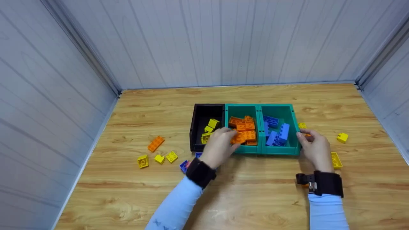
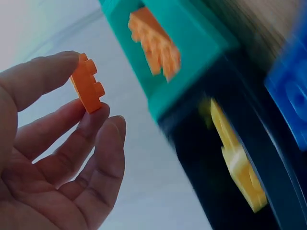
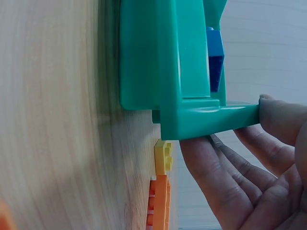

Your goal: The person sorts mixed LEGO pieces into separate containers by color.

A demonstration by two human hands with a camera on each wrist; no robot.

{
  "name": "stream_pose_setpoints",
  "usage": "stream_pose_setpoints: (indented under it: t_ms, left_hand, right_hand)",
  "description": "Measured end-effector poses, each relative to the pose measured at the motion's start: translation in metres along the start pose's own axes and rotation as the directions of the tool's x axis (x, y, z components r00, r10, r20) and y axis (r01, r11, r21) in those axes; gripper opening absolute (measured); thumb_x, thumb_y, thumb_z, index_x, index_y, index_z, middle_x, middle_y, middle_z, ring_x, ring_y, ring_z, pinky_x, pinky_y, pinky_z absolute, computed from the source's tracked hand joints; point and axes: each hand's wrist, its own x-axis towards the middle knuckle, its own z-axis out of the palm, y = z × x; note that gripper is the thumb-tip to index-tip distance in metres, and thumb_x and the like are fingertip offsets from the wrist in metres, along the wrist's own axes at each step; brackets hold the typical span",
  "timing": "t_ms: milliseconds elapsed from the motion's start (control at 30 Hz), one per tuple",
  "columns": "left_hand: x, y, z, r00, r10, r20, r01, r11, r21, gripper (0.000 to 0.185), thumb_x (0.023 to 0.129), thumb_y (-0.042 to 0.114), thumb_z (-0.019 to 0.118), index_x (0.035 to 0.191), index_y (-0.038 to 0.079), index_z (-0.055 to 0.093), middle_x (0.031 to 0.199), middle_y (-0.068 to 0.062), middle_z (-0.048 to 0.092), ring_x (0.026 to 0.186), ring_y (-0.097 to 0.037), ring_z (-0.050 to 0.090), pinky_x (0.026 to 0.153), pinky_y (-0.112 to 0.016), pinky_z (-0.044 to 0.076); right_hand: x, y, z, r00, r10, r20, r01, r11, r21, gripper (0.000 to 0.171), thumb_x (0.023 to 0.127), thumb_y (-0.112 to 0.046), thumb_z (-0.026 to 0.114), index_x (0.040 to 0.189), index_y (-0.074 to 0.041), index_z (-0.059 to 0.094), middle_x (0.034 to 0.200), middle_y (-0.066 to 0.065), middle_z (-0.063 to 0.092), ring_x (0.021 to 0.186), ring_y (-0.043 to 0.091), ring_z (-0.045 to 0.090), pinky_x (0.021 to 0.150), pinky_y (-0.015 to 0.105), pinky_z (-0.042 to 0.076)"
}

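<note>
My left hand is over the front of the middle green bin. Between its thumb and fingertips it pinches an orange toy brick, seen best in the left wrist view. Several orange bricks lie in that bin. At the right green bin, which contains several blue bricks, my right hand grips the right side wall, thumb on the rim and fingers against the outside. The black bin joins on the left and contains yellow bricks, partly hidden by my left hand.
Loose on the wooden table at left lie an orange brick, several yellow bricks and a blue brick. More yellow bricks lie around my right hand. Panel walls enclose the back and sides.
</note>
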Motion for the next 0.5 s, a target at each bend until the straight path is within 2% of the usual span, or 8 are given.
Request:
stream_pose_setpoints:
  t_ms: [100, 200, 367, 500]
  left_hand:
    - [0.020, 0.006, 0.012, 0.999, 0.006, 0.049, -0.008, 0.999, 0.037, 0.034, 0.090, 0.023, 0.075, 0.119, 0.005, 0.071, 0.113, -0.010, 0.068, 0.104, -0.024, 0.063, 0.094, -0.033, 0.050]
    - [0.037, 0.007, 0.018, 0.997, -0.005, 0.075, -0.001, 0.997, 0.080, 0.033, 0.091, 0.024, 0.074, 0.118, 0.005, 0.072, 0.114, -0.010, 0.068, 0.105, -0.024, 0.062, 0.096, -0.034, 0.048]
    - [0.059, 0.000, 0.014, 0.997, -0.017, 0.081, 0.007, 0.993, 0.118, 0.034, 0.091, 0.022, 0.074, 0.120, 0.004, 0.071, 0.113, -0.010, 0.069, 0.104, -0.023, 0.062, 0.098, -0.034, 0.046]
    - [0.073, -0.011, 0.011, 0.994, -0.026, 0.103, 0.013, 0.992, 0.123, 0.032, 0.092, 0.021, 0.073, 0.119, 0.004, 0.071, 0.110, -0.010, 0.070, 0.102, -0.023, 0.061, 0.099, -0.036, 0.044]
  right_hand:
    - [0.000, 0.001, 0.000, 1.000, 0.000, -0.006, 0.000, 1.000, 0.002, 0.058, 0.103, -0.047, 0.045, 0.141, -0.004, 0.053, 0.123, 0.026, 0.061, 0.107, 0.036, 0.060, 0.072, 0.031, 0.055]
    - [0.000, 0.001, 0.000, 1.000, 0.006, -0.006, -0.006, 1.000, 0.011, 0.057, 0.103, -0.046, 0.045, 0.141, -0.005, 0.053, 0.125, 0.026, 0.060, 0.109, 0.037, 0.060, 0.075, 0.036, 0.055]
    - [0.000, 0.000, 0.000, 1.000, 0.007, -0.002, -0.007, 1.000, 0.025, 0.057, 0.103, -0.046, 0.045, 0.141, -0.004, 0.053, 0.128, 0.027, 0.059, 0.114, 0.039, 0.057, 0.086, 0.048, 0.052]
    - [0.000, 0.001, 0.001, 1.000, 0.002, -0.009, -0.002, 1.000, 0.020, 0.057, 0.103, -0.046, 0.045, 0.140, -0.004, 0.053, 0.125, 0.026, 0.060, 0.111, 0.038, 0.058, 0.085, 0.046, 0.051]
